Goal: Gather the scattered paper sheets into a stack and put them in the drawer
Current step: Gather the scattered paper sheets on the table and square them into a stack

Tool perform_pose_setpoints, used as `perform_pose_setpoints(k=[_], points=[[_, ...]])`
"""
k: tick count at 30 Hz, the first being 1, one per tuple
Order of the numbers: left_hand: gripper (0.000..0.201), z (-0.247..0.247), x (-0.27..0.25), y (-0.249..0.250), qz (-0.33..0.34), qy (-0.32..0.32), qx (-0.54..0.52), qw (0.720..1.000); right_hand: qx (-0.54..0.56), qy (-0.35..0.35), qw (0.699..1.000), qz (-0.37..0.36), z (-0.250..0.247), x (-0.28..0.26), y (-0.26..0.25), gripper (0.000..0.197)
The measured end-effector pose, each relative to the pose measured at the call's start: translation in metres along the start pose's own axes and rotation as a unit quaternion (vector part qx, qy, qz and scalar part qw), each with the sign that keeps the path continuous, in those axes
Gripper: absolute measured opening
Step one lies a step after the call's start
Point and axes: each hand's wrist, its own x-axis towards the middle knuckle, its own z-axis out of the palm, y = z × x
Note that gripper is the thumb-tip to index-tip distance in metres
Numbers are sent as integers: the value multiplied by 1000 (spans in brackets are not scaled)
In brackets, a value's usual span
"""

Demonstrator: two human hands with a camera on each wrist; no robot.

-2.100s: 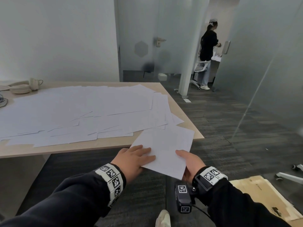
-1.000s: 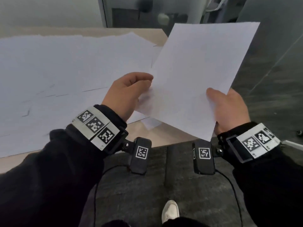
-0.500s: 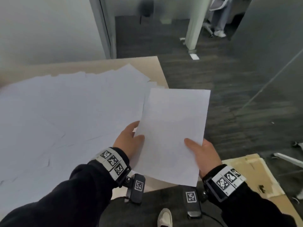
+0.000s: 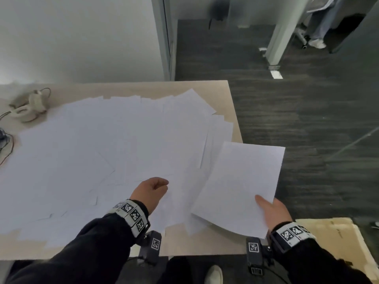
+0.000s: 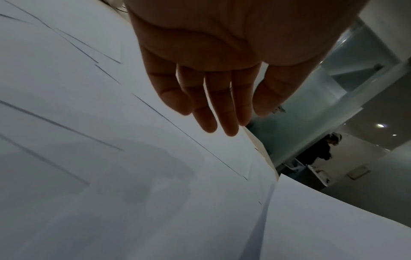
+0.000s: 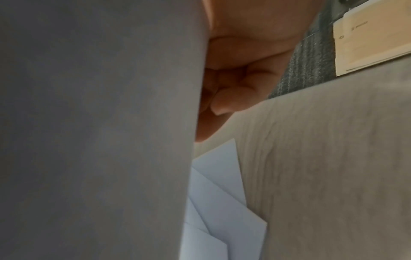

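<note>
Many white paper sheets (image 4: 106,152) lie scattered over the beige table (image 4: 231,99). My right hand (image 4: 270,210) grips a thin stack of sheets (image 4: 240,185) by its near right corner, thumb on top, holding it just above the table's right end. In the right wrist view the fingers (image 6: 227,100) curl under the held sheets (image 6: 95,130). My left hand (image 4: 151,191) hovers low over the scattered sheets, holding nothing. The left wrist view shows its fingers (image 5: 213,105) straight and relaxed above the paper (image 5: 111,158). No drawer is in view.
A beige headset (image 4: 28,107) with cables sits at the table's far left. Flattened cardboard (image 4: 336,242) lies on the dark carpet at the right. A white pillar (image 4: 281,33) and another person's legs (image 4: 320,27) are at the far right.
My left hand has let go of the held sheets and moved left over the scattered paper. The right hand alone now holds the stack, lowered toward the table's right end.
</note>
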Motion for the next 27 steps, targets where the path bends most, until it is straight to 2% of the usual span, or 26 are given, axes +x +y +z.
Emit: perform_pose_setpoints(k=[4,7,9,11,15,19,22,27], points=[[15,-12,36,-10,0,0,43,999,-10,24,1000,7,25,21,-11,19],[26,-22,65,-17,24,5,102,995,-31,50,998,5,39,33,-19,20],[39,-29,86,-22,41,11,154,987,-41,62,997,5,46,37,-27,18],[57,-35,104,-25,29,3,226,974,-49,68,996,6,51,41,-35,16],[93,-44,132,-26,18,-38,339,940,-51,72,996,2,61,50,-45,14],[117,-47,153,-31,18,-84,394,915,-34,54,998,14,73,61,-53,11],[120,-50,159,-36,21,-90,407,909,-18,39,999,12,77,74,-63,9],[113,-52,157,-37,40,-71,417,905,-64,20,998,-8,73,100,-84,15]])
